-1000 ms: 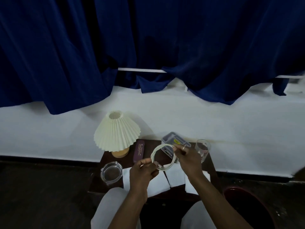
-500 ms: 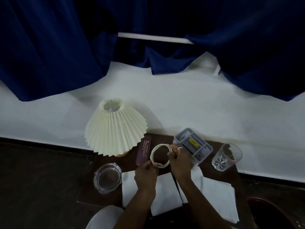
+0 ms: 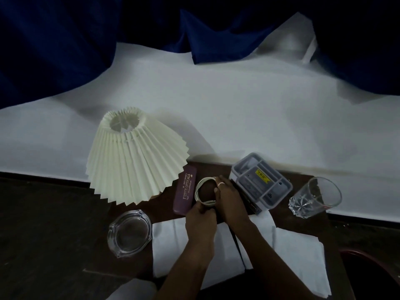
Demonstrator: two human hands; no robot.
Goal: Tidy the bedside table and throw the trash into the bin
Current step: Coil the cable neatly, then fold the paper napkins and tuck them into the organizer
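Note:
A coiled white cable lies low over the dark wooden bedside table, just right of a purple glasses case. My left hand pinches the coil's near edge. My right hand grips its right side, a ring showing on one finger. White paper sheets lie along the table's front edge, partly under my forearms. The dark red rim of a bin shows at the lower right.
A pleated cream lamp stands at the back left. In front of it sits a glass ashtray. A grey compartment organizer and a drinking glass are at the right. White wall and blue curtains lie behind.
The view has tilted down and closer to the table. Both hands have lowered the coiled cable toward the tabletop beside the purple case, still holding it.

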